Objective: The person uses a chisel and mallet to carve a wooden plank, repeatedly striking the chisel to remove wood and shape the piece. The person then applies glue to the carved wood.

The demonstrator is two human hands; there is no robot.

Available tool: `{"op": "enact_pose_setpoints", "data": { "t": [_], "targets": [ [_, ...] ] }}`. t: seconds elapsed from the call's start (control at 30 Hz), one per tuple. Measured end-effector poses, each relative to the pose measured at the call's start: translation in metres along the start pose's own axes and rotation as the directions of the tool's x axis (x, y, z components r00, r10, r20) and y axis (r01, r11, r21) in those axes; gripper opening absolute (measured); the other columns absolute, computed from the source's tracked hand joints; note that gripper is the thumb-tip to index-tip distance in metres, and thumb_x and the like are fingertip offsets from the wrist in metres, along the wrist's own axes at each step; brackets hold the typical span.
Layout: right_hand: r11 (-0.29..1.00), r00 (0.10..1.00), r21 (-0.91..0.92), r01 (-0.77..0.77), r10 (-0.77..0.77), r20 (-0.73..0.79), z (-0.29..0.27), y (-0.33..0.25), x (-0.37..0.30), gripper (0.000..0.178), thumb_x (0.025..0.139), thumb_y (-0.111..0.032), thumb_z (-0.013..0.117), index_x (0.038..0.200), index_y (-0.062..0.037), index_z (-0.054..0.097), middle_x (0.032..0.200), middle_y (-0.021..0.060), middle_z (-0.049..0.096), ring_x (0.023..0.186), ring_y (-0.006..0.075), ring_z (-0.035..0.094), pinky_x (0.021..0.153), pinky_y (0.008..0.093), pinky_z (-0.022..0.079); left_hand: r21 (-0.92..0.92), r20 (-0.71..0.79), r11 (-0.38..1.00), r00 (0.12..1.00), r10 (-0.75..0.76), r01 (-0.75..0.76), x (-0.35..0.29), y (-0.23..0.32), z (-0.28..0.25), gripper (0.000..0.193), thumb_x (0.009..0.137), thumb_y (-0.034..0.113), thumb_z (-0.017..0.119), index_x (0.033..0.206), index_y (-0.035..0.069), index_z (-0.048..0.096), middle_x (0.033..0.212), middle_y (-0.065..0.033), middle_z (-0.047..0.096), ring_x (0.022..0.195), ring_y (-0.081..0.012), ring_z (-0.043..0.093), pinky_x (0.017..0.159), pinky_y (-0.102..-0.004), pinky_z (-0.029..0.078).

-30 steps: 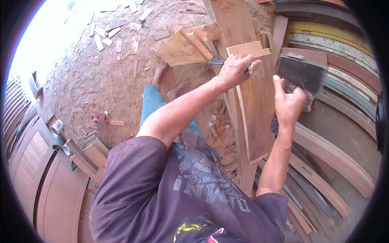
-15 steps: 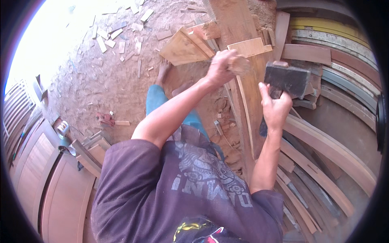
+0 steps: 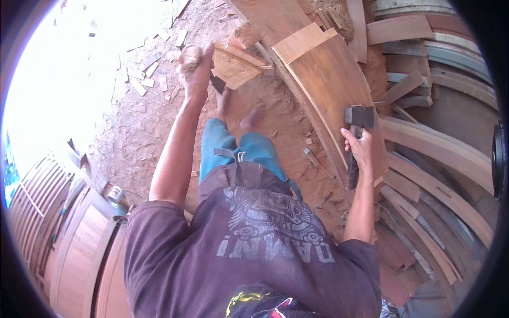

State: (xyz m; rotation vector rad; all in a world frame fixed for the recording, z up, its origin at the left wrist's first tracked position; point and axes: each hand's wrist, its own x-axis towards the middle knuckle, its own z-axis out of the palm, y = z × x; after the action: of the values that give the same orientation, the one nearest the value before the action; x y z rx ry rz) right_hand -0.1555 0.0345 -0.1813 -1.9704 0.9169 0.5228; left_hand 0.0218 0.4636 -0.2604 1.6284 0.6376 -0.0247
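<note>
My left hand [image 3: 197, 79] is raised at the left, closed round the wooden handle of a chisel [image 3: 217, 84], whose dark flat blade sticks out beside the palm. My right hand [image 3: 359, 147] grips a hammer [image 3: 359, 116] by its dark handle, with the black block head pointing away from me. Hammer and hand are over the near right part of a wide wooden board [image 3: 331, 79]. That board rests along a long timber [image 3: 270, 21]. A thinner pale strip [image 3: 303, 42] lies across its far end.
An angled wooden piece [image 3: 236, 66] is on the earth floor beyond my feet. Offcuts [image 3: 137, 86] are scattered at the far left. Stacked curved boards [image 3: 435, 143] crowd the right side. Door-like panels [image 3: 79, 244] and a small can [image 3: 115, 195] stand at lower left.
My left hand has swung left with the chisel, away from the board. My right hand has lowered the hammer nearer to me. The view has shifted, showing more of the board.
</note>
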Motion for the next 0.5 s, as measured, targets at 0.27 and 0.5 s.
{"op": "enact_pose_setpoints", "data": {
  "t": [0.27, 0.5],
  "targets": [
    [0.768, 0.86, -0.604, 0.213, -0.441, -0.257, 0.01, 0.012, -0.027, 0.053, 0.09, -0.042, 0.083, 0.115, 0.0025, 0.068, 0.096, 0.0204, 0.072, 0.089, 0.0406, 0.07, 0.081, 0.0469, 0.054, 0.376, 0.78, 0.589, 0.587, 0.217, -0.716, 0.021, -0.028, 0.031, 0.054, 0.085, 0.009, 0.08, 0.136, 0.005, 0.064, 0.138, -0.0188, 0.065, 0.126, -0.0334, 0.066, 0.103, -0.0423, 0.054],
    [0.86, 0.742, -0.342, 0.378, -0.503, -0.443, 0.066, -0.022, -0.074, 0.021, 0.097, -0.022, 0.077, 0.108, -0.0045, 0.07, 0.095, 0.0106, 0.07, 0.085, 0.027, 0.071, 0.071, 0.0384, 0.056, 0.387, 0.804, 0.527, 0.557, 0.209, -0.757, 0.035, -0.067, 0.045, 0.057, 0.082, 0.002, 0.075, 0.137, 0.008, 0.062, 0.139, -0.0177, 0.062, 0.129, -0.0405, 0.061, 0.103, -0.0462, 0.054]
  ]
}}
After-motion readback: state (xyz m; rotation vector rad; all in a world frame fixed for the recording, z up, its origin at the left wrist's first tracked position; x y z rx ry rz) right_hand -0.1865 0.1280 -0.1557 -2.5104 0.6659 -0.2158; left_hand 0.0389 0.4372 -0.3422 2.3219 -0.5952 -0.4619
